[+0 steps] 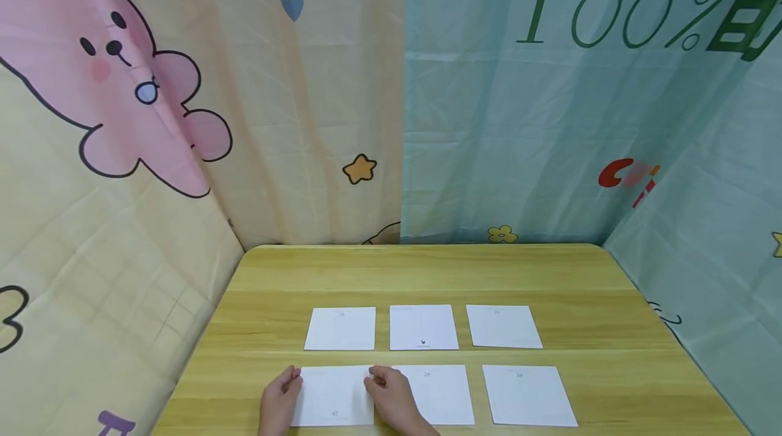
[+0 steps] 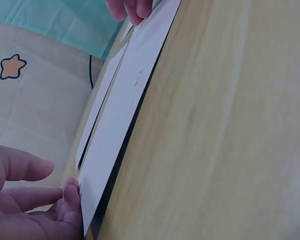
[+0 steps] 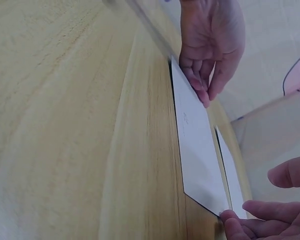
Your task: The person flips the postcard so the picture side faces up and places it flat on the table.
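A white card (image 1: 332,395) with a small grey mark near its front edge lies at the front left of the table, between the two hands. The left hand (image 1: 280,401) touches its left edge with the fingertips; in the left wrist view the thumb (image 2: 30,166) stands apart from the card. At the far right corner is the right hand (image 1: 394,395), its fingertips against the edge and its thumb (image 3: 290,172) held away in the right wrist view. That hand partly covers the neighbouring front middle card (image 1: 440,395). A dark shadow shows under the card's near edge.
Another white card (image 1: 529,395) lies at the front right. Behind is a row of three more: left (image 1: 341,329), middle (image 1: 423,327) with a small dark mark, and right (image 1: 504,326). Printed curtains (image 1: 342,83) surround the wooden table (image 1: 421,273).
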The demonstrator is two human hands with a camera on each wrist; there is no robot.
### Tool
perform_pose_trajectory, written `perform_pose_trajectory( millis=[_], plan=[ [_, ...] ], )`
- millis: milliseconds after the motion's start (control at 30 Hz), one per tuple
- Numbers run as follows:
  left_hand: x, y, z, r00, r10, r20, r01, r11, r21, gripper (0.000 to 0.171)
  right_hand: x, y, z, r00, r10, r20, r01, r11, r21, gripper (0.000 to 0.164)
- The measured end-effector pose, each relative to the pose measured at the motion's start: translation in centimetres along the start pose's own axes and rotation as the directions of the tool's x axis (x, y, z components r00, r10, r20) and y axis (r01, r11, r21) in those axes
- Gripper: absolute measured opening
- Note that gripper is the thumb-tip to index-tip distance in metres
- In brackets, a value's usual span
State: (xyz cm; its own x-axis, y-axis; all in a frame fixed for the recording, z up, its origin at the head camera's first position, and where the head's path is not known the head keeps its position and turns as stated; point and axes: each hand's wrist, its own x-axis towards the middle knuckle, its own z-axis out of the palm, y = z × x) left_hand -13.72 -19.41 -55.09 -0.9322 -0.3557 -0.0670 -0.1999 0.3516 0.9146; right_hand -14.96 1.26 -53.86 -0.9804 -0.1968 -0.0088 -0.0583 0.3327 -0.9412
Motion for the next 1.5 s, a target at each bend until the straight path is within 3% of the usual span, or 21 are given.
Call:
perform_pose_trajectory(
  millis=[333,600,800,1033,1233,1500],
  plan=[
    [0.7,0.3,0.5,1.0,0.01,-0.03,-0.01,1.0,0.009,0.041,0.0,0.1,0.2,1.0,-0.006,-0.017,0.006,1.0,-0.014,0.029],
    [0.6,0.5,0.8,0.997,0.014,-0.07,-0.009,0.997,0.079,0.02,-0.1,0.0,0.3,1.0,-0.001,-0.031,0.0,1.0,-0.009,0.029],
    [0.7,0.3,1.2,0.995,0.02,-0.102,-0.009,0.993,0.116,0.017,-0.1,0.2,0.5,0.996,0.007,-0.09,-0.005,1.0,0.029,0.031],
    [0.7,0.1,1.0,0.992,0.036,-0.122,-0.025,0.995,0.095,0.018,0.7,0.7,0.9,0.987,0.012,-0.161,0.005,0.994,0.105,0.035],
    [0.7,0.5,0.7,0.988,0.046,-0.147,-0.038,0.998,0.056,0.019,1.8,0.7,0.6,0.983,0.006,-0.184,-0.004,1.0,0.013,0.022],
    [0.8,0.6,0.7,0.987,0.004,-0.161,-0.009,1.0,-0.025,0.02,2.4,0.5,0.1,0.987,0.024,-0.157,-0.026,1.0,-0.013,0.012]
  ],
)
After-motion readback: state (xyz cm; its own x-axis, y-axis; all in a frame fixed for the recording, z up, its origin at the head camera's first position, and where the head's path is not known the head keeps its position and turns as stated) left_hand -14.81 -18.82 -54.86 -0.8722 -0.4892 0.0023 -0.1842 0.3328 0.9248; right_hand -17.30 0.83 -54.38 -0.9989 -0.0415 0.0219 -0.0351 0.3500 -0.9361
